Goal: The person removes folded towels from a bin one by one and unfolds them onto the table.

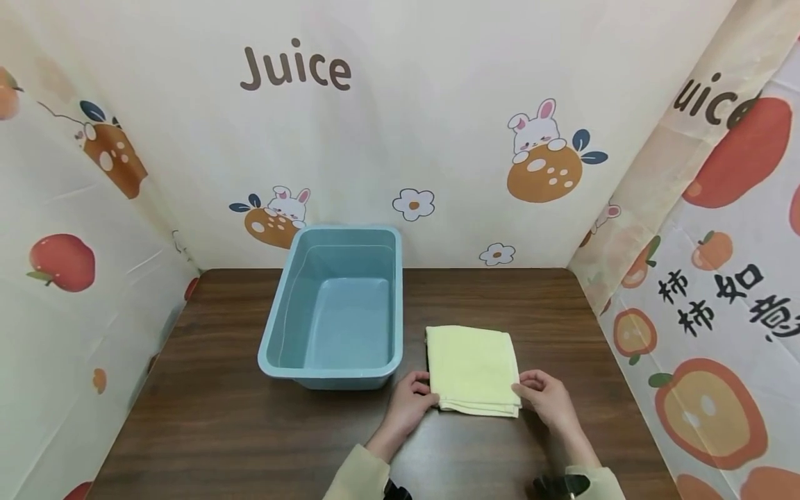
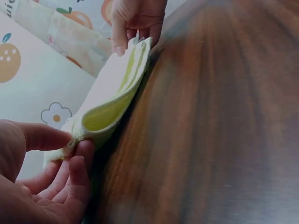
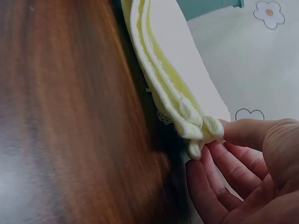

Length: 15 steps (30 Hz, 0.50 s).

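A pale yellow towel [image 1: 473, 367], folded into a layered square, is at the right of the wooden table. My left hand [image 1: 409, 403] pinches its near left corner between thumb and fingers. At the near right corner, my right hand [image 1: 550, 401] pinches the cloth the same way. In the left wrist view, the towel's folded edge [image 2: 105, 116] curls into a loop beside the left thumb. The right wrist view shows several stacked layers [image 3: 163, 79] gathered at the right fingertips, with a dark gap between the towel's edge and the tabletop.
A light blue plastic basin [image 1: 331, 378] stands on the table [image 1: 250, 430] to the left of the towel, near the left hand. Printed cloth [image 1: 450, 104] hangs behind the table, and more printed sheets line the left and right sides.
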Each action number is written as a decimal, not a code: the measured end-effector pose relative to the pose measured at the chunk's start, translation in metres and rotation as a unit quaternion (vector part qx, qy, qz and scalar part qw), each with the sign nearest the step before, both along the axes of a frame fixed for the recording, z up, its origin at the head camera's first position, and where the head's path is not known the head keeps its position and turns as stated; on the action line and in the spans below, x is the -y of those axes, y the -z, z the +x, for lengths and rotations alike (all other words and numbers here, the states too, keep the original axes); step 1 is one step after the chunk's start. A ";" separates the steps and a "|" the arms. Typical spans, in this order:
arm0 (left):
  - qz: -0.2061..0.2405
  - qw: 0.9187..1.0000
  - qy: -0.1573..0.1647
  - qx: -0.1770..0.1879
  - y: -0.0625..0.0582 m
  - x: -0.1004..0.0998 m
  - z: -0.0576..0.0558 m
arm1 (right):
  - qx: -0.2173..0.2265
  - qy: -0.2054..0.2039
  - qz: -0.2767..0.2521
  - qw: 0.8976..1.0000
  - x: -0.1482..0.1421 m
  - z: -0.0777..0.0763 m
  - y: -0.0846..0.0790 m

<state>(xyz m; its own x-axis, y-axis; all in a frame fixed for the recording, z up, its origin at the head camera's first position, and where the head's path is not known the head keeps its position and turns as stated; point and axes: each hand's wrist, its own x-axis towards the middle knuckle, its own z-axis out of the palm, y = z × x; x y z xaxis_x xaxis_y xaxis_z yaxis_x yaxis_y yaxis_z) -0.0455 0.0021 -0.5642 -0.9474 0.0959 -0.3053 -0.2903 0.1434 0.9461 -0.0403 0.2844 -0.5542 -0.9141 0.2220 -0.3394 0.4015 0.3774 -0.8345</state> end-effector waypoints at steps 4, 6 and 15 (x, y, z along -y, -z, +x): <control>0.015 1.000 0.007 0.004 0.001 0.003 0.008 | 0.002 -0.005 0.009 1.000 0.000 0.006 -0.001; 0.022 1.000 0.007 0.002 0.000 0.004 0.011 | 0.002 -0.006 0.021 1.000 0.000 0.007 -0.001; 0.083 0.996 0.012 -0.004 -0.006 0.007 0.006 | 0.000 0.007 0.029 1.000 0.004 0.005 -0.009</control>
<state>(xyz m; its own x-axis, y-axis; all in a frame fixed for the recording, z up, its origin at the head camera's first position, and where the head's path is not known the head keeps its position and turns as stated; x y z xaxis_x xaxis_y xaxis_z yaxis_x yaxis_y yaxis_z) -0.0398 -0.0048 -0.5585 -0.9470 0.1661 -0.2749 -0.2802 -0.0086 0.9599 -0.0355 0.2808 -0.5450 -0.9111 0.2535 -0.3251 0.4064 0.4197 -0.8116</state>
